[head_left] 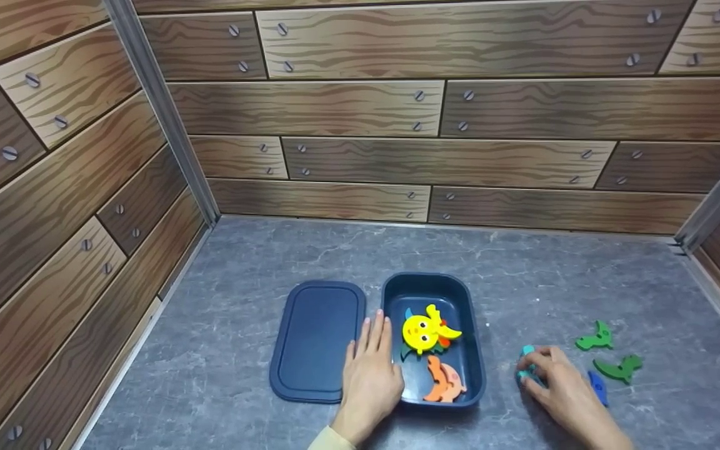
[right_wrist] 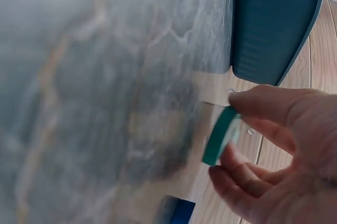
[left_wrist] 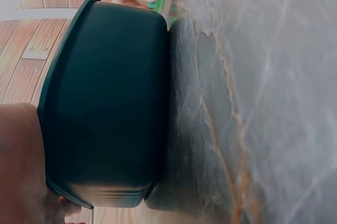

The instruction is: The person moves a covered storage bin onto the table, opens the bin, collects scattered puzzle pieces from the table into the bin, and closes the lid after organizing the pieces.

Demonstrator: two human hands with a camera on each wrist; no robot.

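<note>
In the head view a dark blue rectangular box point(head_left: 476, 350) stands with its top uncovered. My left hand point(head_left: 372, 375) rests along its left rim, fingers straight. Inside lie a yellow round piece with a face point(head_left: 420, 334), an orange piece point(head_left: 437, 378) and a pale peach piece point(head_left: 454, 379), with darker pieces partly hidden under the yellow one. Right of the box, my right hand point(head_left: 557, 384) pinches a teal piece point(right_wrist: 217, 139) between thumb and fingers, close over the table. The fingers cover part of that piece in the head view.
A flat dark blue lid point(head_left: 316, 340) lies left of the box. Beyond the right hand are two green animal-shaped pieces, one upper point(head_left: 597, 337) and one lower point(head_left: 619, 369), plus a blue piece point(head_left: 597, 387). Wood-patterned walls point(head_left: 347, 106) enclose the grey marbled table point(head_left: 241, 256).
</note>
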